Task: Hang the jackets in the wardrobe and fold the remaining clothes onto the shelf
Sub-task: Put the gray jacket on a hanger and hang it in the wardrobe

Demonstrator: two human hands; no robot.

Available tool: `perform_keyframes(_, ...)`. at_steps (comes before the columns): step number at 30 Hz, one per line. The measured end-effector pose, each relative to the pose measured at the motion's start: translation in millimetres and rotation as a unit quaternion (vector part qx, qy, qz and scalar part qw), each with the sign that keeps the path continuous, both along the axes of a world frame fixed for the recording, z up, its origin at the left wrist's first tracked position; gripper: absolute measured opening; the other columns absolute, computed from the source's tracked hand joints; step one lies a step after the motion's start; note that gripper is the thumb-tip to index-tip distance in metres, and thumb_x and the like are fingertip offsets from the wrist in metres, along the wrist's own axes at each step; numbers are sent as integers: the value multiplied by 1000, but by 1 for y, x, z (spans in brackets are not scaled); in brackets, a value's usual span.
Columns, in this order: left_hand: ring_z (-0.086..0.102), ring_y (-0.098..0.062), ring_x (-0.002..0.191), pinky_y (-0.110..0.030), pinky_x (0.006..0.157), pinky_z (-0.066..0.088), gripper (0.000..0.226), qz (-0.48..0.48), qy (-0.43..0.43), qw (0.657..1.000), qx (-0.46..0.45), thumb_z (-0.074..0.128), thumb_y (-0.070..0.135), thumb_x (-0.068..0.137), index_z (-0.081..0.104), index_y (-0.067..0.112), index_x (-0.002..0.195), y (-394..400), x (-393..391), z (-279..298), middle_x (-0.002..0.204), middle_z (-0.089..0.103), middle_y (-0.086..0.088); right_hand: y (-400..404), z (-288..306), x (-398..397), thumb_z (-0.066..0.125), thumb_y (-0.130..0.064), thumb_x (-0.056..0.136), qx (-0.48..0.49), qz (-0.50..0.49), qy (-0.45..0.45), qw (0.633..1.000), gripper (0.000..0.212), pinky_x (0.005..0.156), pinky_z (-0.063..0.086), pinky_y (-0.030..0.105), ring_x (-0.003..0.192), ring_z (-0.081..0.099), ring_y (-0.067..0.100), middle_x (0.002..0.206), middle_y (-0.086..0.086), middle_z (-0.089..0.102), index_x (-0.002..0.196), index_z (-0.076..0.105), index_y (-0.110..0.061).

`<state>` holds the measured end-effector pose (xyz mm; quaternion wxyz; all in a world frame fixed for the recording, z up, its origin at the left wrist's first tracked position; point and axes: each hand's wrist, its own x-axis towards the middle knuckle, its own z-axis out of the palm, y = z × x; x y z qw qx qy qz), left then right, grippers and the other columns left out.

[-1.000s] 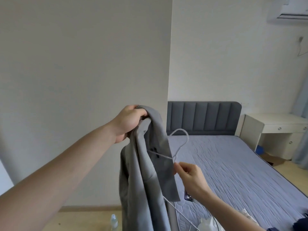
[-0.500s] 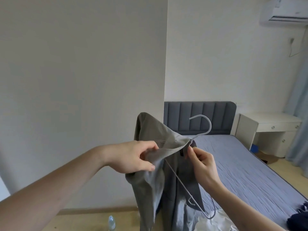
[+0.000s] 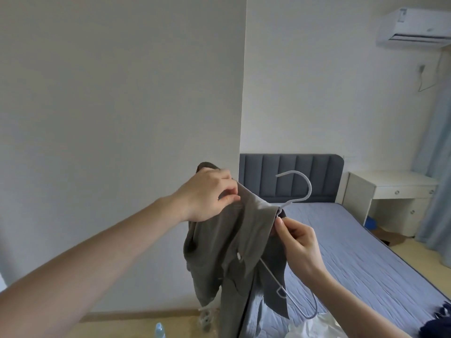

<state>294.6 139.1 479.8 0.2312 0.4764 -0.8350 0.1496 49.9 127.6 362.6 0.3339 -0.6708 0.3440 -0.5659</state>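
Threading the hanger [image 3: 296,189] into the grey jacket [image 3: 234,242]: left hand [image 3: 207,193] grips the shoulder, right hand [image 3: 296,240] pinches the collar; next, seat the other shoulder.

A grey jacket [image 3: 234,242] hangs limp in the air in front of the bed's dark headboard [image 3: 290,176], its cloth bunched and creased, one pale button showing on a front flap. A thin white hanger [image 3: 299,189] is threaded partway into it: the curved hook stands up above the collar against the headboard, while one wire arm runs down out of the fabric, ending in a rounded corner below the headboard and beside the jacket's hem.
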Motion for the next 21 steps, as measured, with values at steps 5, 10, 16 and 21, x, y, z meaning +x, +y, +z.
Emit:
perform_keyframes(5,45,-6,101,-26,97,36,26,-40,-37,996,-76,64,50,93,63,31,110,-11,-3,2,111,53,16,4,2,-7,56,-49,95,-7,-3,15,1000,34,62,53,31,73,66,32,71,6,71,83,79,-27)
perform_keyframes(10,47,-8,74,-25,67,29,31,23,-68,997,21,50,56,99,60,33,80,-22,-2,-6,70,51,22,2,0,-10,57,-43,99,-24,14,33,999,38,55,39,23,55,52,17,63,8,62,80,78,-18)
perform_keyframes(16,43,-4,62,-21,53,23,42,35,-38,999,-13,41,63,95,41,36,64,-22,17,-21,63,46,19,-10,-15,-30,45,-51,94,77,17,92,993,41,64,52,19,74,66,17,83,-2,72,94,72,-20)
perform_keyframes(21,53,-15,68,-27,54,32,48,71,-4,996,-43,42,65,96,56,25,73,-23,44,-13,68,58,10,-22,-55,-55,25,-48,106,258,-25,-36,965,57,93,50,37,104,68,26,112,3,74,110,70,-14)
